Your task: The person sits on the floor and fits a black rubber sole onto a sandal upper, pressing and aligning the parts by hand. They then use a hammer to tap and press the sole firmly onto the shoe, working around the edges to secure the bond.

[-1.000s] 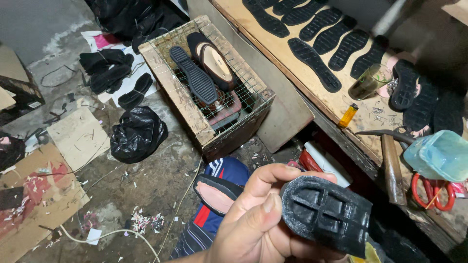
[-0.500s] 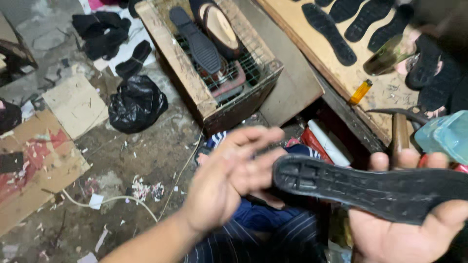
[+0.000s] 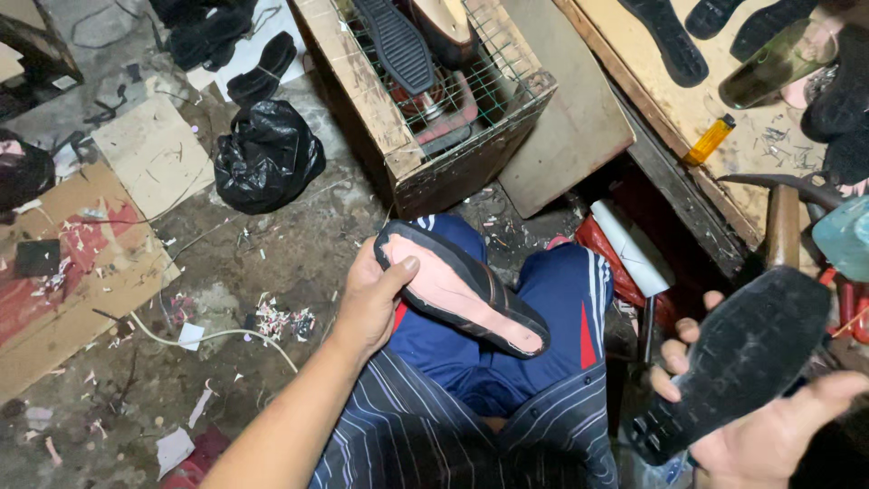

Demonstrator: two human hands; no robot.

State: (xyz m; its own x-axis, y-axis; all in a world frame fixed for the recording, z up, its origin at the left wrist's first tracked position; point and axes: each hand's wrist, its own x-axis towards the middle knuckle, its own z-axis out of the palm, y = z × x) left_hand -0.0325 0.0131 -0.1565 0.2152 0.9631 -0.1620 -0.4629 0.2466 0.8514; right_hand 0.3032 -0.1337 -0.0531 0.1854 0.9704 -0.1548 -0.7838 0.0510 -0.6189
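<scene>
The left hand [image 3: 369, 303] is wrapped around the heel end of a sandal [image 3: 460, 288], thumb pressed on its smooth pink insole; a black rubbery rim edges the long oval shape, which lies across the blue-trousered lap. At four o'clock from it, the right hand [image 3: 769, 435] cups a black sole [image 3: 735, 358], fingers curled behind it and thumb along its lower edge; its flat side looks matte and dusty, with moulded blocks showing at the near end.

At twelve o'clock stands a rough wooden crate [image 3: 398, 136] with wire mesh, holding ribbed soles. At ten o'clock a glossy black plastic bag [image 3: 267, 154] sits on the littered floor. At two o'clock lies the wooden workbench [image 3: 688, 118].

Half a second ago the left hand was open and empty beside the sole; now it grips the sandal, and the sole has tipped upward.
</scene>
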